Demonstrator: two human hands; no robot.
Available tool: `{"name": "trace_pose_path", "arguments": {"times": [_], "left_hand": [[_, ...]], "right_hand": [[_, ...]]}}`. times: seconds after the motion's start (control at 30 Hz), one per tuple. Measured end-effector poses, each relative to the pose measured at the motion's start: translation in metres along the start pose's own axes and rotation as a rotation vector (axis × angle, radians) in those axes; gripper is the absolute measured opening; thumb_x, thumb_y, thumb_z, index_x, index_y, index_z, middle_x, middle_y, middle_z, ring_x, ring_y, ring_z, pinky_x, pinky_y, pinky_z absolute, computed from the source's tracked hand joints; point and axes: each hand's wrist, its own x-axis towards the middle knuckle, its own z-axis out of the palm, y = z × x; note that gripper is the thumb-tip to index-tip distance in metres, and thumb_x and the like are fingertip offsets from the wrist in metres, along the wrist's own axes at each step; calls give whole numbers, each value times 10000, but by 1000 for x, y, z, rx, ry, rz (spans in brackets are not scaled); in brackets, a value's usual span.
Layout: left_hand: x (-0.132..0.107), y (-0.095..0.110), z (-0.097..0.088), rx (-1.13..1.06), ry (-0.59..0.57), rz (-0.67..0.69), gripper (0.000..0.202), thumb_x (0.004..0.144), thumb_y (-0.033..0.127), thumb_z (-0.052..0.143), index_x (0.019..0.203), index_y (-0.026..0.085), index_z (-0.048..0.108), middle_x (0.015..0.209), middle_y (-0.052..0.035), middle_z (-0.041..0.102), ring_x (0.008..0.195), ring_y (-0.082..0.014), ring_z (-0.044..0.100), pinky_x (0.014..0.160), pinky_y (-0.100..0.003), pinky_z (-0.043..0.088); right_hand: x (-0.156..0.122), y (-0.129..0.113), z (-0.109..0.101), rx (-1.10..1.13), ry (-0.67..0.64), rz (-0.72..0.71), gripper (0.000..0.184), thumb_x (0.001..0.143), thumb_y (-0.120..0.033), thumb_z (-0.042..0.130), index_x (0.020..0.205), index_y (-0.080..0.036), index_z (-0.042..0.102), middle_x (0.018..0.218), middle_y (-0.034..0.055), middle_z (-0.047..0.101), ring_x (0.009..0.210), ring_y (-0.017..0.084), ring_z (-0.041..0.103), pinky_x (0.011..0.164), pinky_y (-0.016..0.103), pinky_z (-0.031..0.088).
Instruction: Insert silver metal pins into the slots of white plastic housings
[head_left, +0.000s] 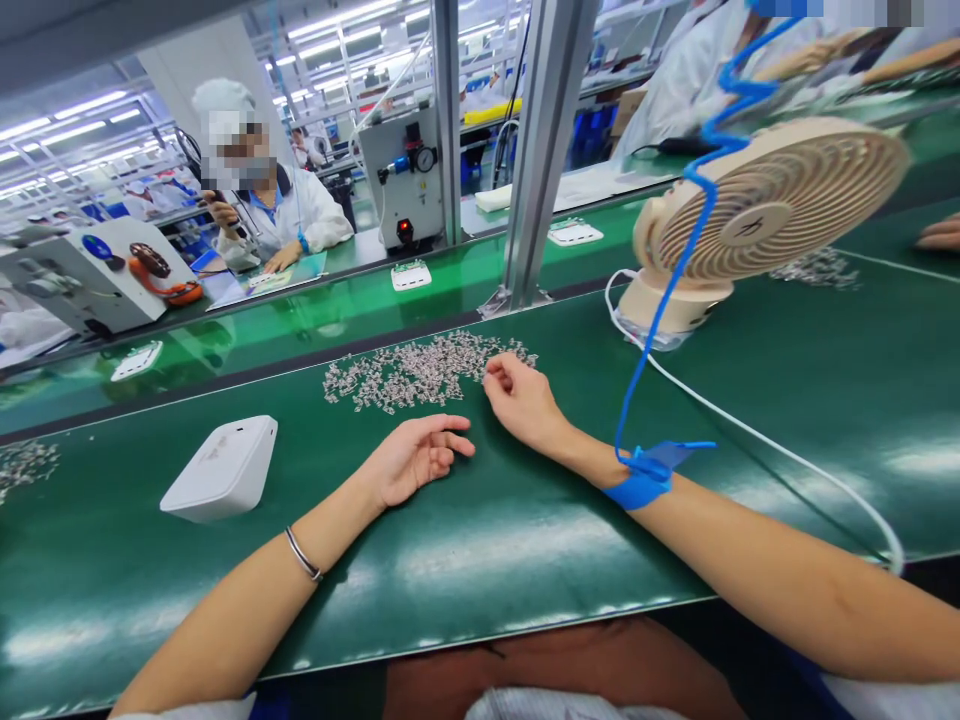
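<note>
A loose pile of small shiny metal parts (420,372) lies on the green bench top (480,560), near its far edge. My right hand (525,402) is at the right end of this pile, thumb and fingertips closed together. Whatever they pinch, if anything, is too small to make out. Just in front of the pile, my left hand (421,458) rests palm partly up, its fingers apart and nothing in them. A blue wrist strap (642,484) with a coiled cord circles my right wrist. To the left of my left hand is a white box-shaped device (225,466).
A beige fan (750,225) stands at the right, its white cable (765,430) crossing the bench. The blue coiled cord (679,260) hangs before it. A metal post (544,150) rises behind the pile. White casings (411,276) sit on the line beyond, where a co-worker (274,200) sits.
</note>
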Motion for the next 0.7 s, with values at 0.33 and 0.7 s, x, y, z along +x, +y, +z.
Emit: {"name": "trace_pose_path", "arguments": {"times": [0.33,0.7], "left_hand": [[2,-8,7,138,257,335,273,577,307,746,715,118,605,608,17,539,523,-42,442,501,-146,345],[3,-9,8,239,328,400,349,542,414,738,654,137,556,589,20,502,550,-67,408,538,-191,322]], "right_hand": [[-34,-37,11,48,-141,-284,165,820,-100,392,818,-158,546,719,32,557,631,127,503,595,246,405],[-31,-31,11,-22,-187,-270,142,803,-89,454,715,-162,538,664,17,531,611,127,483,578,246,371]]}}
